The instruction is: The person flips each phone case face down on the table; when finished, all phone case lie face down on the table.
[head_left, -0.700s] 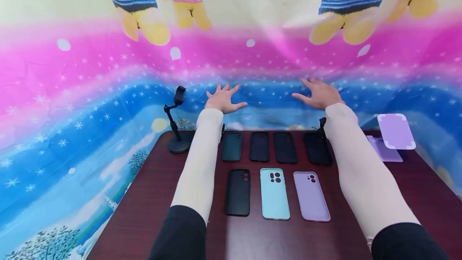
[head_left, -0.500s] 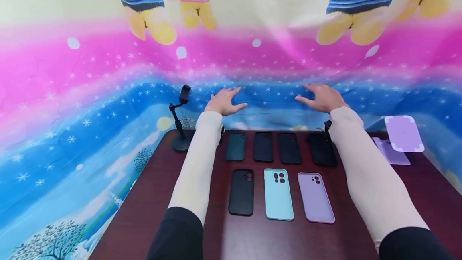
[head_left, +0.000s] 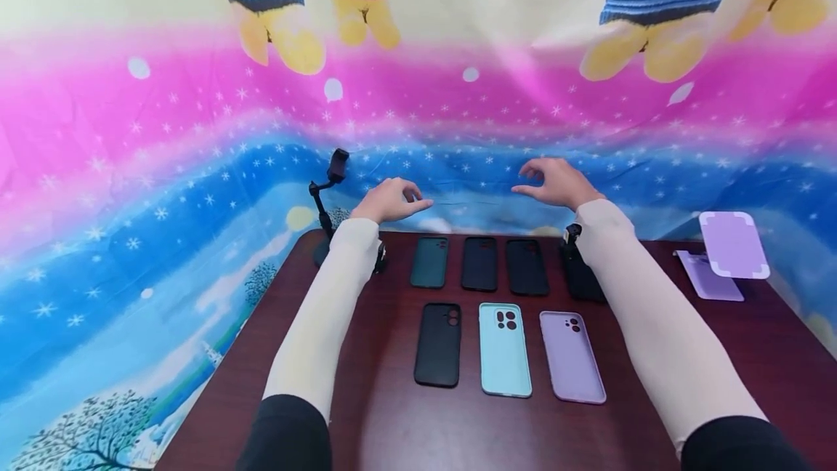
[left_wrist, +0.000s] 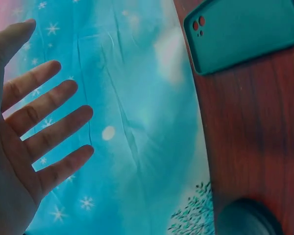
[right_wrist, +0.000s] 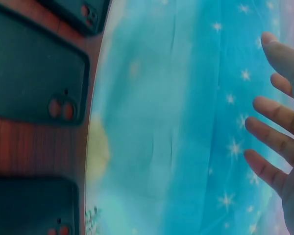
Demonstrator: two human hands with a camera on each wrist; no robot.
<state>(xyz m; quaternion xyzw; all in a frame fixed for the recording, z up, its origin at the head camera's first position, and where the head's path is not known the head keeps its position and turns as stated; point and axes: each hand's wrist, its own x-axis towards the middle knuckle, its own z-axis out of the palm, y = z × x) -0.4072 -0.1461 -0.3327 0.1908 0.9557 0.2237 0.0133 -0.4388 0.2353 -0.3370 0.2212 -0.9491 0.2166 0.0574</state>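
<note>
From my end of the feed, the relation that mattered was between the raised fingers and the back row of phone cases. Both hands hung in the air, apart from each other, in front of the snowflake backdrop (head_left: 471, 173); the cases lay lower and nearer the body, flat on the dark wooden table (head_left: 405, 427).

I read the left hand (head_left: 391, 200) as nearest the dark green phone case (head_left: 429, 262), which sat below it and to its right, long axis running roughly away from the person. The left wrist view showed the fingers spread, thumb well out, holding nothing, with that case's camera-hole end at the table's far edge.

On the other side, the right hand (head_left: 561, 184) also held nothing, its fingers parted and gently bent, thumb apart. Closest below it I judged the black phone case (head_left: 527, 267) third along the row, toward its left; the fourth case (head_left: 582, 278) was partly hidden by the right sleeve (head_left: 667, 325). Neither hand touched a case. From those poses, I judged that reaching the row meant coming down and back toward the body.
</note>
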